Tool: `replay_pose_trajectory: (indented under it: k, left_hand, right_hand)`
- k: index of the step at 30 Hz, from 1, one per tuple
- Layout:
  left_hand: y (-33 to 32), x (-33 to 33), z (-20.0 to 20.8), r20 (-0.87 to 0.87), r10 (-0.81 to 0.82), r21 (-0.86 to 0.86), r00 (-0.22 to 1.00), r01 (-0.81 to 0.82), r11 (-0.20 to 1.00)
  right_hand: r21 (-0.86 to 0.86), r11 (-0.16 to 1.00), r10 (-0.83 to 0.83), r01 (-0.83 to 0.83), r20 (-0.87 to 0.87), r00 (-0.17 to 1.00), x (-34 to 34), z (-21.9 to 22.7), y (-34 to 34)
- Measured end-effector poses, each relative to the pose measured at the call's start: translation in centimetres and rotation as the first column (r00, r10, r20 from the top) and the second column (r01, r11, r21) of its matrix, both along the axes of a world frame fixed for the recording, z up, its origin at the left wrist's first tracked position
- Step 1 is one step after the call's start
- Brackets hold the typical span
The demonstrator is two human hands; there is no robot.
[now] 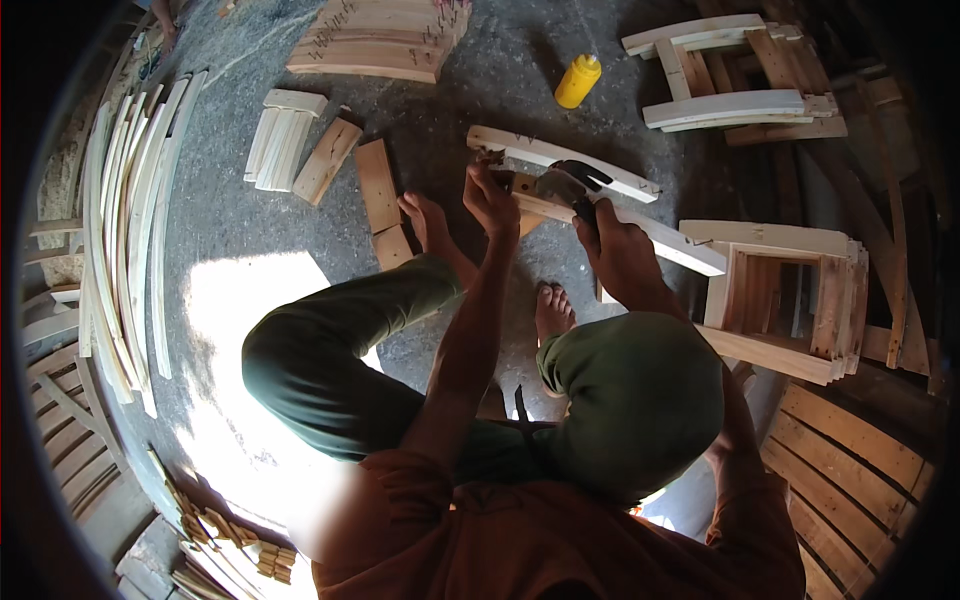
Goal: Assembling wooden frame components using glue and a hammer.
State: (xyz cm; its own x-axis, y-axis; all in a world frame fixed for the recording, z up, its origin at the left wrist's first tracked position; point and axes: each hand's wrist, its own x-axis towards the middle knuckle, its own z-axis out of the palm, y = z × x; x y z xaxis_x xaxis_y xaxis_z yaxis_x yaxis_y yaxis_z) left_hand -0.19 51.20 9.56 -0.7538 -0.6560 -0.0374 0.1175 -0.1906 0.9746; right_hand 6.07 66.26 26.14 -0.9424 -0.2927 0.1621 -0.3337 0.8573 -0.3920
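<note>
My right hand [622,252] is wrapped round the dark handle of a hammer [563,186]. The hammer's head is over a wooden frame, close to a short crosspiece [524,184] between two long pale rails. Nails stick up from the far rail [606,177]; the near rail [668,240] runs under my right hand. My left hand [490,203] is at the frame's left end with its fingers pinched together. What they hold, if anything, is too small to name. My bare feet are on the floor on the near side of the frame.
A yellow squeeze bottle [578,82] stands beyond the frame. Assembled frames are stacked at right [780,240] and far right [735,108]. Long strips [135,230] lie at left. Short blocks [378,190] lie near my left foot; boards with nails [375,45] lie at the back.
</note>
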Motion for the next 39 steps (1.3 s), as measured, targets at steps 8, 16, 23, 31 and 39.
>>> replay_pose_trajectory:
  k: [8, 16, 23, 31, 39]
  left_hand:
    - [1.3, -0.5, 2.0, 0.029, -0.009, -0.057, 1.0, 0.01, 0.998]
    - [-0.1, -4.0, 2.1, 0.014, -0.076, -0.08, 0.997, 0.077, 0.994]
    - [-4.3, -5.6, 0.7, 0.012, -0.361, 0.213, 0.932, 0.351, 0.912]
    - [-6.0, -0.3, -0.3, 0.133, -0.072, -0.514, 0.989, 0.13, 0.848]
    - [-2.0, -0.2, 1.7, 0.096, -0.305, -0.651, 0.948, 0.291, 0.701]
  right_hand:
    - [0.039, 0.999, -0.006, -0.001, 0.16, 0.987, -1.7, -0.1, 0.5]
    - [-0.125, 0.987, -0.084, 0.103, 0.15, 0.985, -8.3, -4.6, 6.6]
    - [-0.217, 0.97, -0.041, 0.111, 0.304, 0.952, -11.0, -6.5, 6.7]
    - [-0.155, 0.981, -0.06, 0.114, 0.317, 0.946, -11.7, -5.6, 5.3]
    - [-0.116, 0.986, -0.076, 0.122, 0.338, 0.938, -11.3, -5.3, 5.3]
